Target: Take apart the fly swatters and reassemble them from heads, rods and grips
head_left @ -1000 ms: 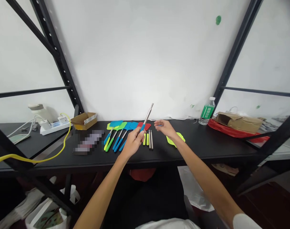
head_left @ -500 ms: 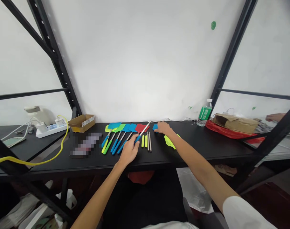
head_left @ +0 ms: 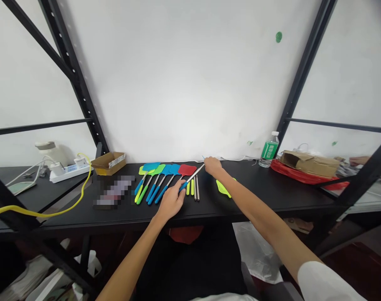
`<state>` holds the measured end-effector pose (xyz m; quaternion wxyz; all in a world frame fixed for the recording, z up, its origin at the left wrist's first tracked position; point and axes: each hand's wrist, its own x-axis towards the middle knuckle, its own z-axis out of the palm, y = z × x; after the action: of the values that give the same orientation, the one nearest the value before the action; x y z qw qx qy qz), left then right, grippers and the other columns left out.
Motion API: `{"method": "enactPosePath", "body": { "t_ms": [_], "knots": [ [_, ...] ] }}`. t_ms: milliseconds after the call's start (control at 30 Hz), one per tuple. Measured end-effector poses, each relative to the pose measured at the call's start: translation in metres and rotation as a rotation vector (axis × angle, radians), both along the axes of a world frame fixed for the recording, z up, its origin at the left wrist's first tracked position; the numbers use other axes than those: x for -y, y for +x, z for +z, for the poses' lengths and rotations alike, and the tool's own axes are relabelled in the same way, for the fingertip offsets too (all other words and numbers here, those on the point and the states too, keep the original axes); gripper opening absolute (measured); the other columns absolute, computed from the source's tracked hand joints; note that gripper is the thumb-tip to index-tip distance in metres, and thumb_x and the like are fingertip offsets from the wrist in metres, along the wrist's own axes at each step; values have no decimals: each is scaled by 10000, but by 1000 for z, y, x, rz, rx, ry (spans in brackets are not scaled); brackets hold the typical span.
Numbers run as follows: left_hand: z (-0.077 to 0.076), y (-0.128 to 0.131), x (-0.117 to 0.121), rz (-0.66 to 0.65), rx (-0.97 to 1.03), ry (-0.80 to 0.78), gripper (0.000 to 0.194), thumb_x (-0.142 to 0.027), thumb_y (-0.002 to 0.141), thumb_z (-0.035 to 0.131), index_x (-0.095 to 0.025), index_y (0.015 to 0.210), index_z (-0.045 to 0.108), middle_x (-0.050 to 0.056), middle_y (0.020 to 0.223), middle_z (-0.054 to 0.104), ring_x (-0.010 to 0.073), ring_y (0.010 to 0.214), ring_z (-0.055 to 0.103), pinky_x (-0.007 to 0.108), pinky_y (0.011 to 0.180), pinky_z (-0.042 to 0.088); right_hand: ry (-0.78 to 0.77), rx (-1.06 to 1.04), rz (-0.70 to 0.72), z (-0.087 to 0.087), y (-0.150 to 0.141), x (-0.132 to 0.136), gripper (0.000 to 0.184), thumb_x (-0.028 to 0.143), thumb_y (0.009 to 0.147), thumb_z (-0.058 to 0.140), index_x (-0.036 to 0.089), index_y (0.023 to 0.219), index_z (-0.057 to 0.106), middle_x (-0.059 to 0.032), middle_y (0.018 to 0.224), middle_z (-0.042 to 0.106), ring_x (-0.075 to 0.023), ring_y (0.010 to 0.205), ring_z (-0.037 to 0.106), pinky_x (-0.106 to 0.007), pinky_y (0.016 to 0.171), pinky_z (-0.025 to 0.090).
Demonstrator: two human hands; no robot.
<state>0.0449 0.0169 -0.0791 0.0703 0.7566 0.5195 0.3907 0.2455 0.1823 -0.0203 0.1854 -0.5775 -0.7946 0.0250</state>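
Note:
My left hand (head_left: 172, 200) is closed around the blue handle (head_left: 183, 186) of a fly swatter, its thin metal rod (head_left: 196, 172) slanting up to the right. At the rod's tip my right hand (head_left: 213, 165) pinches a blue swatter head, almost wholly hidden by the fingers. Whether rod and head are joined cannot be seen. Beneath the rod lie two loose yellow-green grips (head_left: 192, 189) and two bare metal rods (head_left: 197, 190). By my right forearm rests a yellow-green swatter head (head_left: 222, 189). Left of my left hand, several fly swatters (head_left: 161, 189) lie in a row, a red swatter head (head_left: 187, 170) nearest.
The black tabletop (head_left: 259, 192) backs onto a white wall. An open cardboard box (head_left: 109, 164) and a white power strip (head_left: 71, 172) stand left; a water bottle (head_left: 268, 151) and a flattened carton (head_left: 309, 162) on red plastic are at right. Black shelf posts rise on both sides.
My right hand has lifted the blue swatter head off the table and brought it to the rod's tip. My left hand has shifted slightly right with the handle.

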Motion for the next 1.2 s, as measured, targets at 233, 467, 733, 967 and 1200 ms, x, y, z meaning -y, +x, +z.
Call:
{"method": "enactPosePath", "body": {
  "t_ms": [233,467,733,967,1200],
  "knots": [
    [4,7,9,21,-95,27,328,-323,972,413,-231,1245,571,-3,699,641,207,666,623,283,648,392,47,-942,27,-2,47,53,156,271,848,543,185,926,648,-71,845,719,-244,876,713,-354,786,572],
    [5,9,12,33,-183,49,306,-345,982,411,-234,1208,586,-9,686,631,193,630,599,280,637,377,-141,-1831,53,-22,63,87,280,333,662,813,224,721,562,75,565,536,-87,488,536,-210,482,524],
    [5,10,11,22,-150,31,312,-368,981,422,-232,1209,585,-4,719,647,185,642,604,274,642,392,-277,-1796,65,-27,49,95,258,318,669,802,201,844,654,-29,819,737,-141,621,692,-216,487,510],
    [5,10,10,27,-164,37,322,-387,985,410,-228,1198,591,-13,670,621,183,603,589,276,627,377,-327,-1639,155,-30,44,99,209,400,757,637,195,795,622,-79,875,754,-201,686,727,-263,527,529],
    [6,10,9,15,-160,37,305,-367,976,417,-227,1176,599,-7,687,648,179,585,586,277,623,377,-394,-1681,145,-28,40,100,128,287,694,632,189,753,574,-76,802,751,-157,512,680,-216,419,484]
  ]
}}
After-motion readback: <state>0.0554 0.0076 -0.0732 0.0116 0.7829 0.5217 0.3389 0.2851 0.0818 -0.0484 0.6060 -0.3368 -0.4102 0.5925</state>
